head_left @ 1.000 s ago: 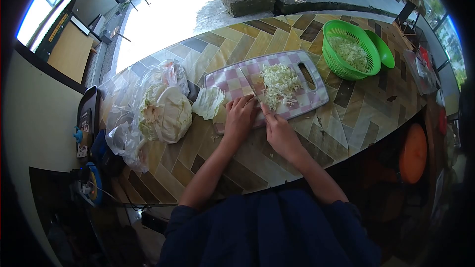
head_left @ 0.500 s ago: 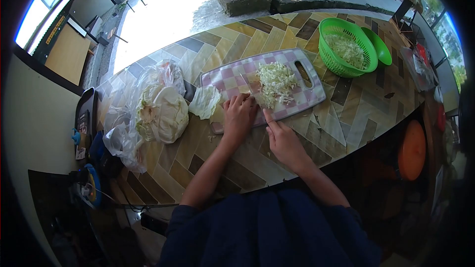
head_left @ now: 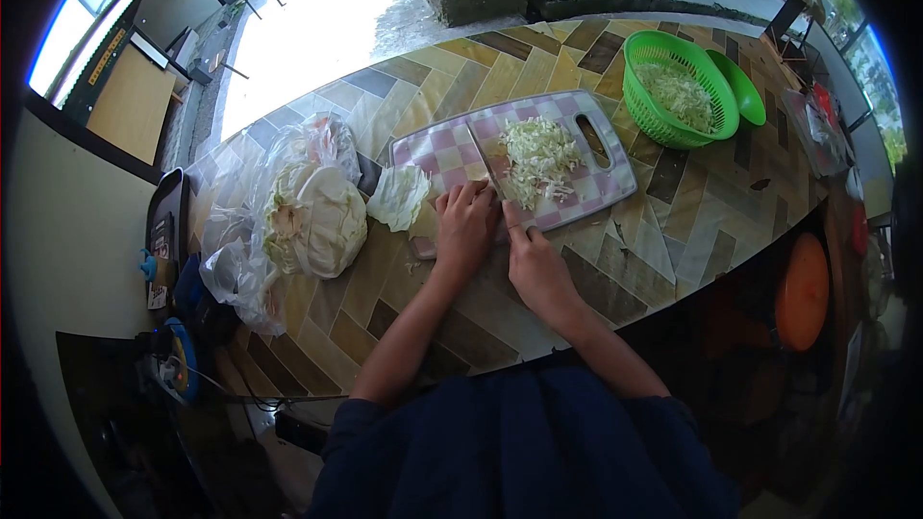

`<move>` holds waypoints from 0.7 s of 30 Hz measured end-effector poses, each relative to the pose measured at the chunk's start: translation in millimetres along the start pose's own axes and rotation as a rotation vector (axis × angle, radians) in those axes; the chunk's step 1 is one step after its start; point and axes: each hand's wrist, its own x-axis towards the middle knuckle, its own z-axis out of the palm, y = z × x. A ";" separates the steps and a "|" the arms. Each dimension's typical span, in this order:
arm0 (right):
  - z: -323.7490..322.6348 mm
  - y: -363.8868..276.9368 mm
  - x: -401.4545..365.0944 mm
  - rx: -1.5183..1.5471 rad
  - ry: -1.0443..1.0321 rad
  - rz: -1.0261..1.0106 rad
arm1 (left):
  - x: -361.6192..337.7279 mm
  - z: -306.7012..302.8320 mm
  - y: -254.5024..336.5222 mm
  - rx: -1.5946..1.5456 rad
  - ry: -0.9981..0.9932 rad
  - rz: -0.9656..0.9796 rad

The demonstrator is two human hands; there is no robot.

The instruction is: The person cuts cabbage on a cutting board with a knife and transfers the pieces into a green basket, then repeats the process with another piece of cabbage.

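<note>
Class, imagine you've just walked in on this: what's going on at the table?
A person's right hand grips a knife over a checkered cutting board. The left hand is curled beside the knife, hiding whatever is beneath. Shredded cabbage lies on the board, with more in a green basket. A larger cabbage sits by a plastic bag, left of the board.

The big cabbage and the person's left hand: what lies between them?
In the head view, a loose cabbage leaf lies between the big cabbage and the left hand, overlapping the edge of the cutting board.
</note>
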 end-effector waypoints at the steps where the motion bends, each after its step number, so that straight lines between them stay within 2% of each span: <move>1: 0.9 0.6 1.1 0.004 0.010 -0.011 | -0.3 -0.7 0.0 0.003 -0.003 0.001; 8: -15.8 23.3 -1.9 0.041 0.026 -0.094 | 4.3 -0.4 -21.8 -0.041 -0.050 0.158; 12: -16.8 28.8 -2.1 0.165 0.057 -0.140 | 3.3 -4.4 -21.1 -0.003 -0.066 0.158; 15: -5.2 25.9 -10.2 0.177 0.128 -0.247 | 3.5 -5.0 -17.9 0.012 -0.063 0.156; 18: -11.1 14.6 -21.1 0.073 0.006 -0.091 | 3.8 -4.7 -16.8 0.016 -0.046 0.163; 21: -17.8 1.4 -28.6 0.053 -0.033 -0.007 | 4.3 -5.5 -14.9 0.018 -0.035 0.164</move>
